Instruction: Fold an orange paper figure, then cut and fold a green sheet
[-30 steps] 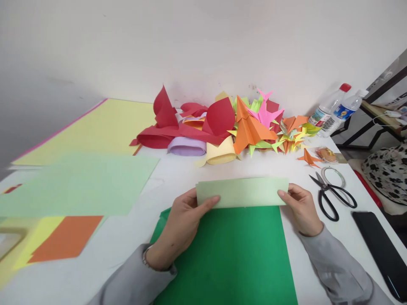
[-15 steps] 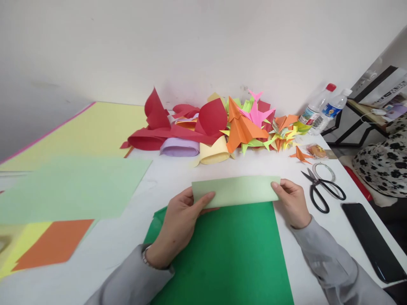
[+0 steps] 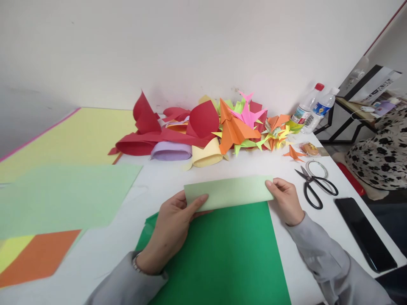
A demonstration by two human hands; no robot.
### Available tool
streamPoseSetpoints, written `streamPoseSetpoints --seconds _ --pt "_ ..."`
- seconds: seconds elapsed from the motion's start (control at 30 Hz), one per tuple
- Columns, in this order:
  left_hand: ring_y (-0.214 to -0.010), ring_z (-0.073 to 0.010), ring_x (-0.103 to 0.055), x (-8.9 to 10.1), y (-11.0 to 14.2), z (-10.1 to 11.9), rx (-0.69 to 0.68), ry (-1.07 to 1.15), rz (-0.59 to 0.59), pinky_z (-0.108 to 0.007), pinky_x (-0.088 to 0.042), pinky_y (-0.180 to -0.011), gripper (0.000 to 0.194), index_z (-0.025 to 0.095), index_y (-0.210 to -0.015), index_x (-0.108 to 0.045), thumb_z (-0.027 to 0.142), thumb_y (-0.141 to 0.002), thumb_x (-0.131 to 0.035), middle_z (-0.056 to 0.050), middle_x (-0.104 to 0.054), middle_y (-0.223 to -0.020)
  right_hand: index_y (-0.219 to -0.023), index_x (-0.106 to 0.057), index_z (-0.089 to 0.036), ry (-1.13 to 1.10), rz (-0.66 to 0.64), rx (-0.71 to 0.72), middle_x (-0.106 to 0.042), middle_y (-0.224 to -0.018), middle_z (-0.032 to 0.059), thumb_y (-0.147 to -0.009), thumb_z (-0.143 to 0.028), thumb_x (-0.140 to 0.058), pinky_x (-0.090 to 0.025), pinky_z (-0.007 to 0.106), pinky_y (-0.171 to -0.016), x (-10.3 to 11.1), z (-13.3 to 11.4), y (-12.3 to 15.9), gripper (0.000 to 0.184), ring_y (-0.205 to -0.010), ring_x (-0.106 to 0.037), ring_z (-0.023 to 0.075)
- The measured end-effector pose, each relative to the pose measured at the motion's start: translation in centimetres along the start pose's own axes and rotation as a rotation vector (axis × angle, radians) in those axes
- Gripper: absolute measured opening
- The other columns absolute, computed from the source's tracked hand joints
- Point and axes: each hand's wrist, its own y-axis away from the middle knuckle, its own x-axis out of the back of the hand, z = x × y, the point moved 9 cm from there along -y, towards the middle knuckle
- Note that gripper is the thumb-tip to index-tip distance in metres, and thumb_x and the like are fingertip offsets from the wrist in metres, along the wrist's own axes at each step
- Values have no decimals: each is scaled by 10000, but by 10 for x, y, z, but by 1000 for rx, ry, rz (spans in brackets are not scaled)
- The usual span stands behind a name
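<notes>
A pale green strip of paper (image 3: 233, 192) is stretched level between my two hands. My left hand (image 3: 176, 226) pinches its left end, thumb in front and fingers behind. At the right end, my right hand (image 3: 286, 199) grips the upper corner between thumb and fingers. Below the strip lies a large dark green sheet (image 3: 222, 254), flat on the white table. Its far left corner looks crumpled or folded near my left hand. To the right of my right hand are black-handled scissors (image 3: 313, 186), lying partly open beside a roll of clear tape (image 3: 317, 169).
Folded paper planes (image 3: 237, 129) and red paper shapes (image 3: 143, 142) are heaped along the wall. Light green sheets (image 3: 70, 195) and an orange sheet (image 3: 40, 258) lie on the left. Two plastic bottles (image 3: 321, 110) stand at the back right. A black phone (image 3: 365, 235) lies near the right edge.
The camera view has shifted slightly, so the table things appear a little further left. Both hands keep hold of the paper strip in nearly the same pose.
</notes>
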Motion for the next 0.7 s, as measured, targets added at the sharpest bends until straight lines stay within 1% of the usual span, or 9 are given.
streamPoseSetpoints --seconds 0.3,0.43,0.53,0.63,0.7 --pt "-924 -290 -686 -1 1 2 5 25 8 -345 -594 -654 528 172 -982 -710 450 -553 -843 -91 -742 -1030 -608 -596 -188 -14 6 -16 -486 -561 -43 -716 -507 -732 -329 250 -538 0 2 -1 363 -539 -390 109" --pt "-945 -289 -679 -2 1 2 -5 4 -2 -339 -591 -656 524 171 -1000 -703 459 -580 -825 -93 -734 -1063 -608 -600 -188 -14 2 -18 -499 -557 -45 -710 -519 -732 -324 250 -533 0 2 -1 370 -533 -392 109" --pt "-926 -275 -682 -1 0 -1 0 34 0 -353 -590 -692 499 168 -990 -704 435 -586 -824 -83 -742 -1025 -612 -599 -187 -4 7 -17 -500 -557 -44 -712 -506 -737 -315 249 -528 1 2 0 362 -539 -394 112" --pt "-886 -265 -685 -3 1 -3 -5 63 -8 -357 -588 -684 447 167 -954 -712 415 -596 -816 -69 -747 -984 -624 -608 -186 2 18 1 -532 -593 -36 -727 -477 -737 -339 248 -551 3 0 2 334 -571 -420 118" --pt "-871 -252 -684 -4 1 -4 -6 72 -14 -344 -585 -673 433 168 -972 -712 404 -621 -801 -67 -746 -982 -618 -604 -185 26 56 11 -519 -591 -38 -719 -455 -753 -332 244 -545 8 1 2 324 -576 -412 116"
